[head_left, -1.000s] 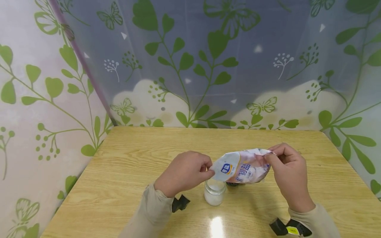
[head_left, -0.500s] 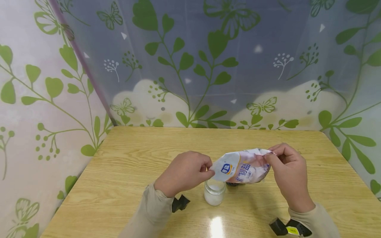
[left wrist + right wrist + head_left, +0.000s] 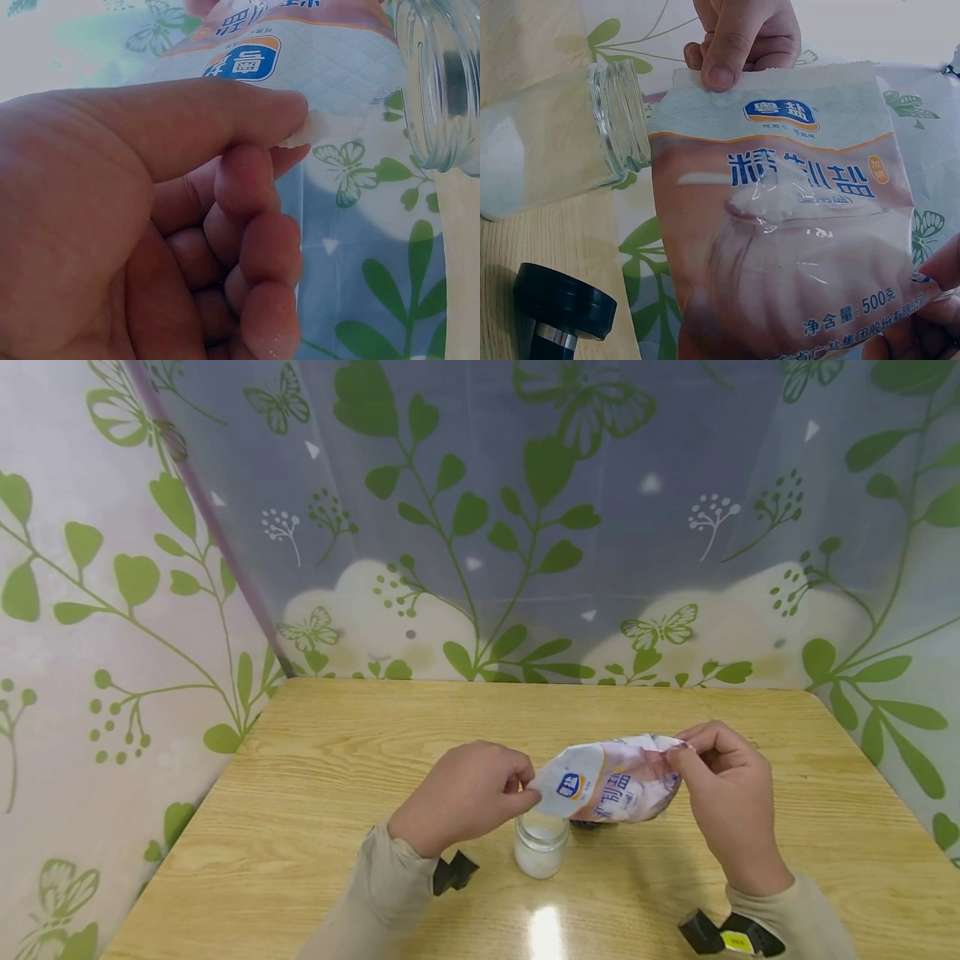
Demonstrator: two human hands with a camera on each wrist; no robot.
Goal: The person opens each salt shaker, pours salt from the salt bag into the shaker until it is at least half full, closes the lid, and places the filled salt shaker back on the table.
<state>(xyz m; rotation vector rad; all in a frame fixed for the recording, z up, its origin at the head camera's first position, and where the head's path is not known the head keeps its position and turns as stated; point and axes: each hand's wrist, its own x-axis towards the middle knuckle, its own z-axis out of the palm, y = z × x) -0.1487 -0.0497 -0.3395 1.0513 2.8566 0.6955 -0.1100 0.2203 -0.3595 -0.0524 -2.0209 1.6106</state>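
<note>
A salt bag (image 3: 600, 781), pale blue and pinkish with blue lettering, is held tilted between both hands above the table. My left hand (image 3: 468, 797) pinches its pale blue top edge between thumb and forefinger, the other fingers curled in the left wrist view. At the opposite end, my right hand (image 3: 731, 810) pinches a gathered bottom corner. Just below the bag's left end stands a lidless glass jar (image 3: 540, 856) partly filled with white salt. In the right wrist view the bag (image 3: 810, 255) looks flattened and creased, its top corner close to the jar's mouth (image 3: 626, 116).
Behind the jar, mostly hidden under the bag, is a black round-topped thing with a metal neck (image 3: 566, 300). Black devices are strapped at both wrists. A wood-grain table (image 3: 337, 752) spans the space, with leaf-patterned cloth (image 3: 480, 527) hanging round its back and sides.
</note>
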